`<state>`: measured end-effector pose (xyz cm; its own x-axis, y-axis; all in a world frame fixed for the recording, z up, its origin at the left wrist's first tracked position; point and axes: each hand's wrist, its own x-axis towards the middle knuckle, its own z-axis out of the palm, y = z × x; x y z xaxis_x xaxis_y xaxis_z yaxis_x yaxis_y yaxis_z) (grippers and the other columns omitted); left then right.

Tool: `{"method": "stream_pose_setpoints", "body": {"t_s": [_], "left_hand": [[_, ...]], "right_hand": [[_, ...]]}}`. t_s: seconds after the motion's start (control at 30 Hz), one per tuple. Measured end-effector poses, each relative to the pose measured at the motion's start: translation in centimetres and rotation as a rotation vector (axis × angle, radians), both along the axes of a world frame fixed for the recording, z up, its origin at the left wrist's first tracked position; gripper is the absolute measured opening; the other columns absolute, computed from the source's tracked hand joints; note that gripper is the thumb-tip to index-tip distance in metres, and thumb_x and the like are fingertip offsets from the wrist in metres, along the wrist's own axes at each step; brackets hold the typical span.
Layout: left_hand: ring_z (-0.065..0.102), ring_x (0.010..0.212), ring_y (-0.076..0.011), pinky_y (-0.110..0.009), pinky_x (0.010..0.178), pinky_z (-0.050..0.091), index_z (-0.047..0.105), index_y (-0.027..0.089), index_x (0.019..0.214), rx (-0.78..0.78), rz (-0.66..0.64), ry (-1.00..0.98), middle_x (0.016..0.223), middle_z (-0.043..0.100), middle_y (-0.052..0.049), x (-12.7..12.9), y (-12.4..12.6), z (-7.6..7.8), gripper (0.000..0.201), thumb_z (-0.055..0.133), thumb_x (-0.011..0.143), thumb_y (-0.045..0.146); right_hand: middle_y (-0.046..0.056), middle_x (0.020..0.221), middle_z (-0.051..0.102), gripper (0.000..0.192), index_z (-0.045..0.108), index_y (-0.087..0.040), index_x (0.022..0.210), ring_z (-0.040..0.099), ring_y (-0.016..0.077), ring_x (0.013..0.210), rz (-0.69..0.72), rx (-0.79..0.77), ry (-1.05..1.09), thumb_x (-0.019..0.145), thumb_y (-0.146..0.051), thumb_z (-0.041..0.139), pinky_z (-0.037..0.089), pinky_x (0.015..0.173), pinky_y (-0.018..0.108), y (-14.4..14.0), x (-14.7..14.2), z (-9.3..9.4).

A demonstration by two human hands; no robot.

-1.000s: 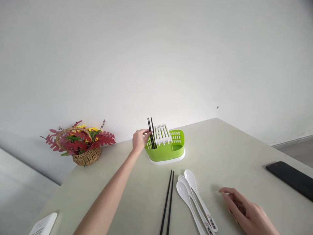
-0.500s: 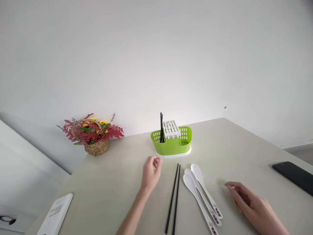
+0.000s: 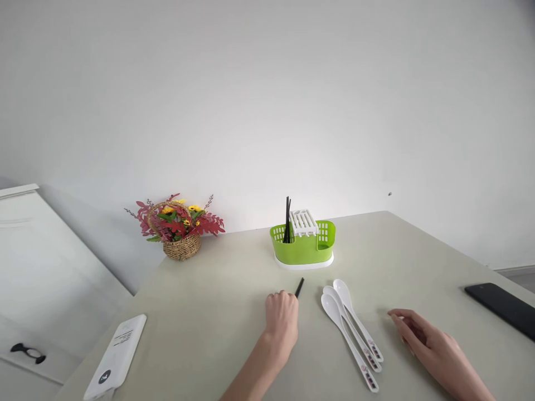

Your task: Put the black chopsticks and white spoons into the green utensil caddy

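Chopsticks, a pair of thin black sticks (image 3: 299, 287), lie on the pale beige counter (image 3: 217, 312) just in front of the green holder, and only their far tips show past the knuckles of the left hand (image 3: 282, 323). That hand is curled closed over them, fingers down on the counter; whether the sticks are already pinched or merely covered cannot be told from this angle.

Going from left to right: a flat white device with a dark printed label (image 3: 116, 356) lies near the counter's left edge; a woven basket of red and yellow artificial flowers (image 3: 179, 228) stands at the back by the wall; then comes the lime-green plastic cutlery holder with a white slotted insert (image 3: 304, 242), with another pair of black chopsticks (image 3: 287, 220) standing upright in its left compartment. Three white ceramic soup spoons (image 3: 353, 331) lie side by side, apart from the closed hand. The right hand (image 3: 430, 348) rests flat and loosely open on the counter, holding nothing. A black phone (image 3: 499, 303) lies at the far right.

Judged by their look, the sticks are light, stiff and smooth, likely to roll or slip apart; pinching both together near mid-length should keep them parallel.
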<state>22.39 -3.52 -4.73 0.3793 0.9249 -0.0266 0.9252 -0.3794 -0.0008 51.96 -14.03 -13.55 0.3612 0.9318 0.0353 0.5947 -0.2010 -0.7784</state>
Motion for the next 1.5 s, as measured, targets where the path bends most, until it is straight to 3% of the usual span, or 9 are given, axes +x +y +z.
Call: {"method": "stream_pose_setpoints", "body": {"t_s": [0.13, 0.27, 0.43, 0.53, 0.63, 0.7, 1.3, 1.4, 1.5], "left_hand": [[0.068, 0.088, -0.0351, -0.039, 0.074, 0.046, 0.066, 0.020, 0.072, 0.039, 0.023, -0.014, 0.078, 0.066, -0.015, -0.4, 0.7, 0.0, 0.017, 0.075, 0.069, 0.005], [0.069, 0.077, -0.0305, -0.035, 0.070, 0.048, 0.062, 0.020, 0.065, 0.051, 0.032, -0.068, 0.070, 0.065, -0.011, -1.4, 1.6, 1.2, 0.019, 0.076, 0.072, 0.009], [0.073, 0.079, -0.0285, -0.033, 0.068, 0.050, 0.066, 0.018, 0.097, 0.149, 0.050, -0.168, 0.089, 0.073, -0.015, -3.5, 3.1, 4.5, 0.011, 0.056, 0.094, 0.015], [0.075, 0.081, -0.0247, -0.033, 0.073, 0.054, 0.061, 0.022, 0.103, 0.190, 0.014, -0.498, 0.088, 0.076, -0.009, -4.6, 3.8, 5.8, 0.016, 0.046, 0.103, 0.025], [0.076, 0.086, -0.0223, -0.032, 0.079, 0.059, 0.059, 0.023, 0.095, 0.096, -0.040, -1.069, 0.092, 0.078, -0.007, -5.3, 4.1, 5.7, 0.019, 0.059, 0.098, 0.042], [0.077, 0.089, -0.0226, -0.033, 0.082, 0.061, 0.060, 0.022, 0.091, 0.026, -0.034, -1.255, 0.094, 0.079, -0.008, -5.5, 4.0, 5.2, 0.028, 0.065, 0.093, 0.049], [0.078, 0.092, -0.0241, -0.033, 0.079, 0.061, 0.065, 0.027, 0.097, 0.079, -0.087, -1.099, 0.098, 0.080, -0.006, -3.9, 3.7, 4.5, 0.019, 0.064, 0.093, 0.045], [0.078, 0.092, -0.0242, -0.035, 0.082, 0.062, 0.065, 0.024, 0.093, 0.021, -0.073, -1.196, 0.098, 0.080, -0.007, -3.6, 3.7, 4.4, 0.023, 0.069, 0.091, 0.047], [0.078, 0.093, -0.0255, -0.040, 0.086, 0.064, 0.065, 0.020, 0.092, -0.129, 0.014, -1.470, 0.098, 0.080, -0.011, -2.5, 3.5, 4.0, 0.034, 0.078, 0.082, 0.050]], "right_hand": [[-0.001, 0.071, 0.068, 0.051, 0.067, -0.028, 0.107, 0.062, 0.0197, 0.066, 0.000, 0.014, -0.001, 0.090, -0.070, 0.043, 0.048, 0.065, 0.028, -0.1, -0.1, 0.0], [-0.001, 0.069, 0.066, 0.051, 0.067, -0.028, 0.106, 0.062, 0.0197, 0.064, 0.013, 0.025, 0.007, 0.090, -0.070, 0.043, 0.049, 0.066, 0.029, 0.0, -0.2, 0.0], [-0.002, 0.069, 0.065, 0.053, 0.066, -0.028, 0.108, 0.061, 0.0197, 0.064, 0.037, 0.001, 0.018, 0.091, -0.071, 0.040, 0.048, 0.066, 0.030, 0.0, -0.2, 0.2], [-0.002, 0.069, 0.064, 0.054, 0.065, -0.028, 0.109, 0.060, 0.0199, 0.065, 0.042, -0.014, 0.021, 0.091, -0.072, 0.038, 0.048, 0.067, 0.030, -0.1, -0.3, 0.3], [-0.002, 0.069, 0.064, 0.054, 0.065, -0.029, 0.109, 0.060, 0.0201, 0.066, 0.043, -0.009, 0.017, 0.092, -0.073, 0.039, 0.048, 0.068, 0.029, -0.1, -0.3, 0.1], [-0.002, 0.071, 0.064, 0.053, 0.065, -0.029, 0.109, 0.060, 0.0202, 0.067, 0.041, -0.002, 0.012, 0.092, -0.072, 0.039, 0.048, 0.069, 0.029, -0.1, -0.3, -0.1], [-0.001, 0.071, 0.068, 0.049, 0.069, -0.029, 0.105, 0.062, 0.0196, 0.064, 0.042, 0.050, -0.004, 0.092, -0.069, 0.044, 0.049, 0.064, 0.028, -0.3, -0.5, 0.7], [-0.001, 0.071, 0.068, 0.049, 0.069, -0.030, 0.105, 0.060, 0.0192, 0.063, 0.044, 0.044, 0.007, 0.091, -0.069, 0.045, 0.049, 0.063, 0.028, -0.3, -0.6, 0.8], [-0.001, 0.073, 0.069, 0.047, 0.070, -0.030, 0.104, 0.060, 0.0187, 0.063, 0.042, 0.055, 0.031, 0.090, -0.069, 0.047, 0.048, 0.062, 0.028, -0.2, -0.5, 0.7]]}}
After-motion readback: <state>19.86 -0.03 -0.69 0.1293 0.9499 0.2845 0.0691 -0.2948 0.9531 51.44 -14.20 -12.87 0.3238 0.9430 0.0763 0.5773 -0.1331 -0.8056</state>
